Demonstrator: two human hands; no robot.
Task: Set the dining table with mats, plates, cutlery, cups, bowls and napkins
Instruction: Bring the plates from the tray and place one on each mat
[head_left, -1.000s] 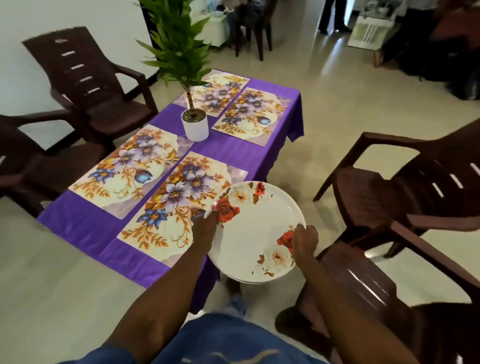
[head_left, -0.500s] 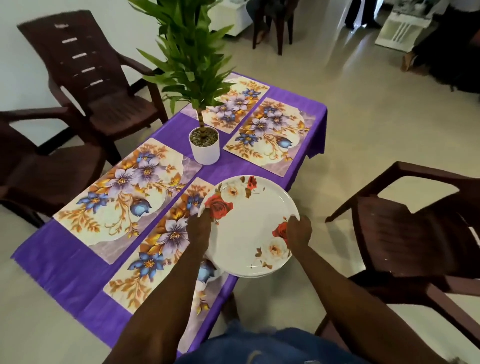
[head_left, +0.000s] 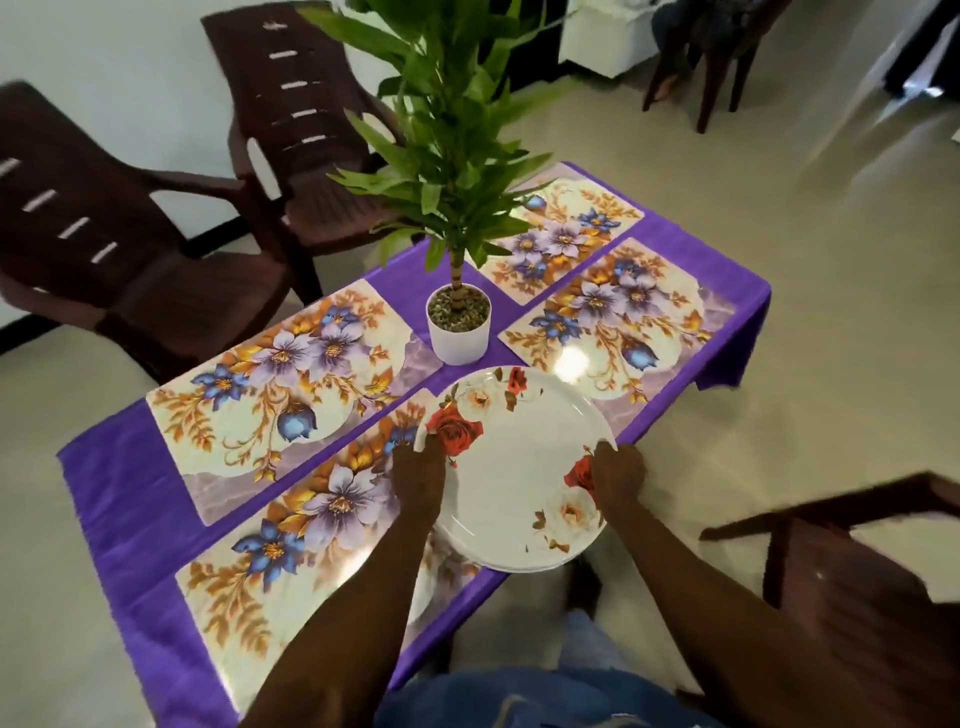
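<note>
Plates (head_left: 511, 483), white with red roses, sit in a stack above the near right mat (head_left: 291, 525) at the table's (head_left: 119, 499) edge. Left hand (head_left: 418, 480) grips the stack's left rim; right hand (head_left: 618, 475) grips the right rim.

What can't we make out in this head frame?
- Plate count: only edges show under the top rose plate.
- Near-right mat: partly covered by the plates and left hand.
- Right hand fingers: under the rim.
- Right chair: blurred, cut by the frame edge.
</note>
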